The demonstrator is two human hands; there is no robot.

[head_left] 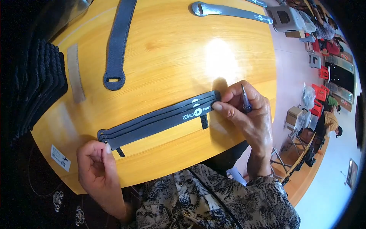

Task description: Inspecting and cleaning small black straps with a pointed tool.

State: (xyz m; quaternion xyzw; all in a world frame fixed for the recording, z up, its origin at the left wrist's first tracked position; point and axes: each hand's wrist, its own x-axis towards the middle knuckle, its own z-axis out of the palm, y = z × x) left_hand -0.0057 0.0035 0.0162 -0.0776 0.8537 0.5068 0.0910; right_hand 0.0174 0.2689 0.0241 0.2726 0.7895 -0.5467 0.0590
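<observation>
A stack of several dark grey fabric straps (152,129) with white print lies slanted on the table near me, its layers slightly fanned. My left hand (98,166) pinches the rounded left end of the stack between thumb and fingers. At the opposite end, my right hand (251,114) grips the straps between thumb and forefinger. Tucked in that same hand is a small pointed metal tool (246,100), its tip upward; its exact kind is hard to make out. Short black strips stick out beneath the stack's near edge.
Beyond the stack, a single grey strap (116,49) with a slotted round end lies on the wooden table (164,57). Dark straps (42,80) are piled at the left edge. A shinier strap (232,12) lies at the far right. Stools and people are off to the right.
</observation>
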